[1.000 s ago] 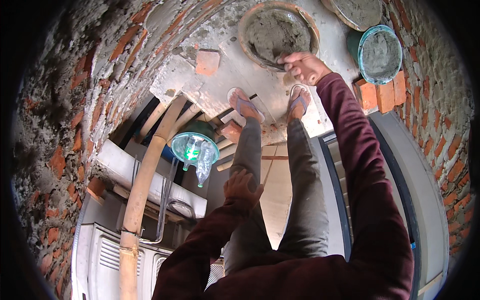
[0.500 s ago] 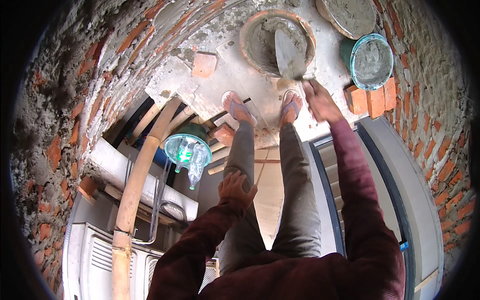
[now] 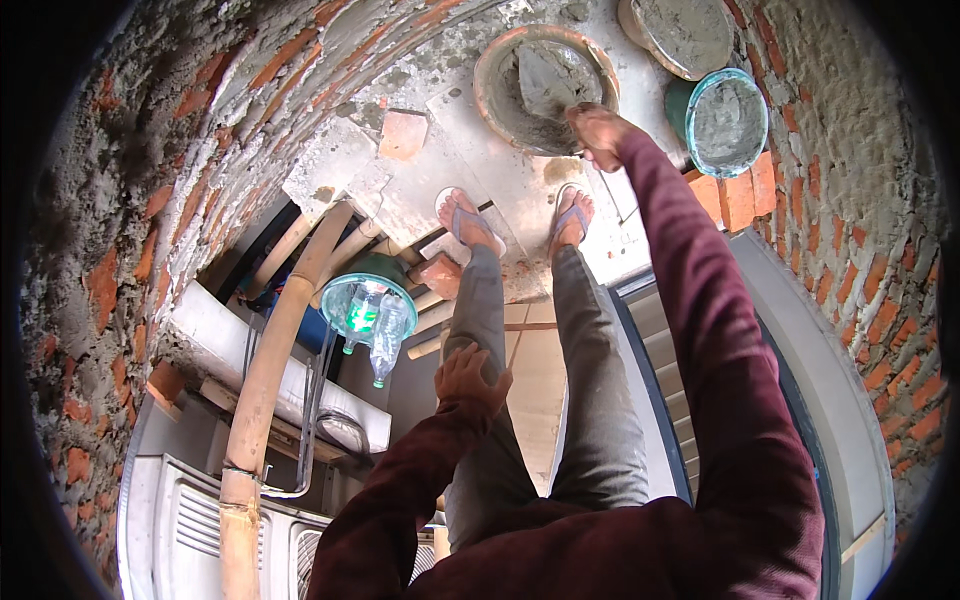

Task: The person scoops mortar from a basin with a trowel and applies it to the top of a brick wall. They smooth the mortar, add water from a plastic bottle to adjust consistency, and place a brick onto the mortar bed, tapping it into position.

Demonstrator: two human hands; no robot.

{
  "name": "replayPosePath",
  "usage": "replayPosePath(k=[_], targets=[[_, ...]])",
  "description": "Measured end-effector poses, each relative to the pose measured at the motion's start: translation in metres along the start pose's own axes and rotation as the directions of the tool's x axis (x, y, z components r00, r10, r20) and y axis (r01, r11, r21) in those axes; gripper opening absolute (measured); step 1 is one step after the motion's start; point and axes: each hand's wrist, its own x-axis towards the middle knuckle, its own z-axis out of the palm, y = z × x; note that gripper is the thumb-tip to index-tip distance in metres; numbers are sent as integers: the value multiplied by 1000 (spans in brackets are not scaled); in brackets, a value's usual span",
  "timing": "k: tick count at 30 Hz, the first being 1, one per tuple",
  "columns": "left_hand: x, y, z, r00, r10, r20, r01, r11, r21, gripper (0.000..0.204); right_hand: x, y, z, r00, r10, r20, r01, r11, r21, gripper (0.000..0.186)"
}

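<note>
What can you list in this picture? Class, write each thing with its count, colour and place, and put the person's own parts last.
mortar pan: 1, orange-brown, ahead of the feet
trowel: 1, grey, in that pan
second pan: 1, grey, top edge
bucket: 1, teal, by the right brick wall
loose brick: 1, red, on the platform
basin with bottles: 1, teal, below left
bamboo pole: 1, tan, left
sandalled feet: 2, on the platform
left hand: on the left thigh
right hand: at the trowel's handle

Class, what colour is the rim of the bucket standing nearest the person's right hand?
Teal green: the bucket beside the right hand has a blue-green rim, best seen in the head view.
</note>
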Motion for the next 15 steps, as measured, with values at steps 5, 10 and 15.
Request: replayPosePath(k=[5,10,15], targets=[[-5,0,6,998,-8,-62,7,1000,-22,51,-16,9,19,988,-112,-104,33,820,-572,54],[-5,-5,11,996,-17,-89,13,999,-48,51,-29,78,-2,894,-372,-248,25,596,-802,41],[-3,-9,4,999,2,-51,-4,1000,-30,49,-1,58,21,869,-243,-432,-139,717,-683,36]])
